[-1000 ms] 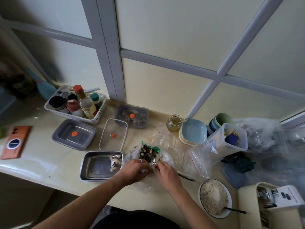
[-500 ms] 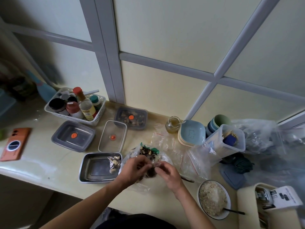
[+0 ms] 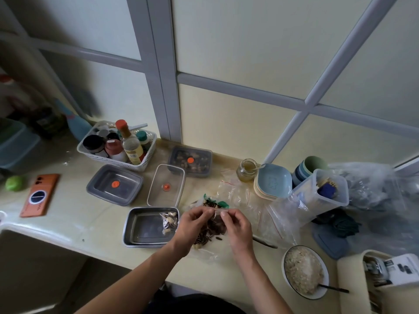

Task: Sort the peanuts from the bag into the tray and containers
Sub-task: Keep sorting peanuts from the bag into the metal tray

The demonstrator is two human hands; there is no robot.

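Note:
A small clear zip bag (image 3: 214, 225) of dark seeds and a few pale nuts hangs just above the counter, over a larger plastic bag (image 3: 209, 201) of mixed nuts. My left hand (image 3: 192, 225) and my right hand (image 3: 237, 224) each pinch the small bag's top edge. To the left lies a steel tray (image 3: 140, 225) with a small bag of peanuts (image 3: 169, 222) in its right end. Behind it are a clear empty container (image 3: 166, 184), a grey lidded container (image 3: 114, 184) and a lidded container of nuts (image 3: 190, 160).
A white basket of bottles (image 3: 115, 145) stands at the back left, an orange phone (image 3: 39, 194) far left. Empty zip bags (image 3: 256, 207), stacked plates (image 3: 273, 181), a jar (image 3: 247, 169), a tall clear tub (image 3: 322, 191) and a bowl of grains (image 3: 305, 271) crowd the right.
Both hands have lifted from inside the big bag, bringing up the small zip bag of dark seeds, and now hold its top edge between them.

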